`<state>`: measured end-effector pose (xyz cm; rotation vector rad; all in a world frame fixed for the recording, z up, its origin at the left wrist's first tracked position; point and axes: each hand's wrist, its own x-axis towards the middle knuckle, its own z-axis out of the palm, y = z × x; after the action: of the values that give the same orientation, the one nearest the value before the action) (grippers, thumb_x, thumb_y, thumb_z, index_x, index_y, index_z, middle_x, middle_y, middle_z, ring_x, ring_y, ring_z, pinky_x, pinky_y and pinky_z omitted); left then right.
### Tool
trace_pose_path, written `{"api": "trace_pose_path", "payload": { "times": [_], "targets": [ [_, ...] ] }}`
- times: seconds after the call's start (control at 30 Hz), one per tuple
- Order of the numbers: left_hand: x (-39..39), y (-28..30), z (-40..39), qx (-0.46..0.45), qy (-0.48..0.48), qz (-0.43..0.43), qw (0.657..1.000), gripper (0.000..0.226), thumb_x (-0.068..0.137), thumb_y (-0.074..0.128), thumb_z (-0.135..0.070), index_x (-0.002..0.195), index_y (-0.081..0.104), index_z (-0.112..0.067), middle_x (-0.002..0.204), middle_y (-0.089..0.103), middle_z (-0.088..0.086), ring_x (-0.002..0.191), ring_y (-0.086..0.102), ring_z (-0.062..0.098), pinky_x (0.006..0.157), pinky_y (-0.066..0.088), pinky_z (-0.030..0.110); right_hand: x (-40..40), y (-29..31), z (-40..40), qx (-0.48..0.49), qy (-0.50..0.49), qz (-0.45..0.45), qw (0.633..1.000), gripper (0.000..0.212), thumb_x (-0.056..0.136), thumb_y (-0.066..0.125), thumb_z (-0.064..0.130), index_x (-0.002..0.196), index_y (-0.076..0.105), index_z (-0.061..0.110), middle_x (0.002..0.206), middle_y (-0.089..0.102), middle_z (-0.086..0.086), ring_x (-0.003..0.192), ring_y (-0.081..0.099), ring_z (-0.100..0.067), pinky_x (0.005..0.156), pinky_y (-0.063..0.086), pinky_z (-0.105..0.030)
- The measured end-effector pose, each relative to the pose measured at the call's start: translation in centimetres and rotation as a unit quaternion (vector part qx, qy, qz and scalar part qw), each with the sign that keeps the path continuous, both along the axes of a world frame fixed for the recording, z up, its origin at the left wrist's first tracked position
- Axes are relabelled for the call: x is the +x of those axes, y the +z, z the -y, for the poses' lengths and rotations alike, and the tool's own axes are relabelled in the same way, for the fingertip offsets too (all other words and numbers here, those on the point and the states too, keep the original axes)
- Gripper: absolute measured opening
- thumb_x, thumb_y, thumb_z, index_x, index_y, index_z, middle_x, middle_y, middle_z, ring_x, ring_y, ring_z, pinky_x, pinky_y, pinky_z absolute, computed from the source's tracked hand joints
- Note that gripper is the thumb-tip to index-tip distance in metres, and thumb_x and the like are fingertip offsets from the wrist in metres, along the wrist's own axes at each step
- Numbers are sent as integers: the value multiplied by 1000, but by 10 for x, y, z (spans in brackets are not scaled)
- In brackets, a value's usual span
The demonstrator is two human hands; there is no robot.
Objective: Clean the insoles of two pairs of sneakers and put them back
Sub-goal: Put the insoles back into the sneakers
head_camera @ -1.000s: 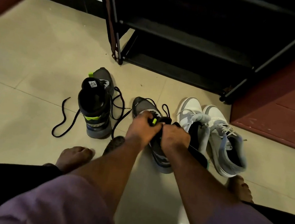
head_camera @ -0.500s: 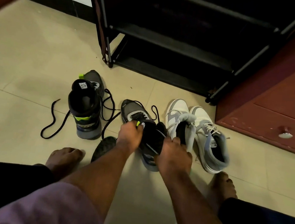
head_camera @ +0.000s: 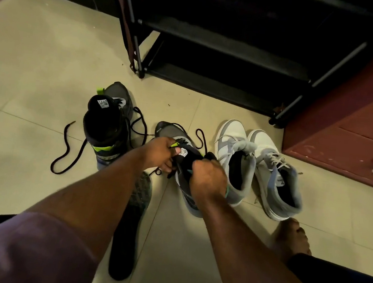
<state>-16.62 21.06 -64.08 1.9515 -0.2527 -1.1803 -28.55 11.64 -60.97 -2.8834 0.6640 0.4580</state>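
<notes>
The dark sneaker stands on the floor between both hands, light but floppy. Left hand grips its tongue, right hand grips the collar; the thin soft insole probably pulls best from the heel

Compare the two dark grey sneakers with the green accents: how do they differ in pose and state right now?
The left dark sneaker stands alone on the floor, untouched, while the right dark sneaker is gripped by both hands, the left hand at its tongue and the right hand at its collar. The left dark sneaker's lace trails far across the tiles; the right dark sneaker's lace loops close by its toe. Both share grey uppers, black linings and neon-green accents.
</notes>
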Motion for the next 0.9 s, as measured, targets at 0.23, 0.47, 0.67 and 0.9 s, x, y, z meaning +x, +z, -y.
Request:
{"api": "trace_pose_path", "payload": {
  "times": [0.23, 0.47, 0.67, 0.9],
  "targets": [
    [0, -10, -8, -6, 25, 9, 1000, 12, 102, 47, -8, 95, 56, -10, 70, 60, 6, 52, 64, 8, 57, 58, 24, 24, -22, -6, 61, 8, 33, 998, 23, 91, 54, 35, 104, 65, 20, 105, 67, -4, 102, 62, -27, 87, 49, -34],
    [-2, -29, -12, -8, 25, 59, 998, 14, 94, 56, -27, 82, 61, -22, 80, 66, 11, 81, 67, 35, 80, 58, 52, 44, 17, 30, 193, 5, -47, 980, 25, 81, 69, 13, 106, 70, 13, 103, 68, -8, 98, 64, -26, 87, 52, -34],
    [-14, -15, -3, 2, 84, 81, 993, 27, 97, 55, -27, 118, 64, -12, 118, 65, 18, 108, 62, 34, 95, 52, 45, 19, 43, 73, 133, -35, -135, 981, 29, 68, 83, 29, 69, 60, 11, 71, 65, -6, 71, 65, -25, 70, 55, -34],
    [-16, -12, 0, -27, 103, 53, 993, 21, 97, 56, -22, 111, 64, -9, 112, 66, 23, 101, 65, 36, 91, 54, 47, 4, -2, 38, 65, -79, 5, 995, 20, 83, 66, 15, 102, 62, 8, 106, 65, -13, 103, 62, -31, 83, 48, -31]
  ]
}}
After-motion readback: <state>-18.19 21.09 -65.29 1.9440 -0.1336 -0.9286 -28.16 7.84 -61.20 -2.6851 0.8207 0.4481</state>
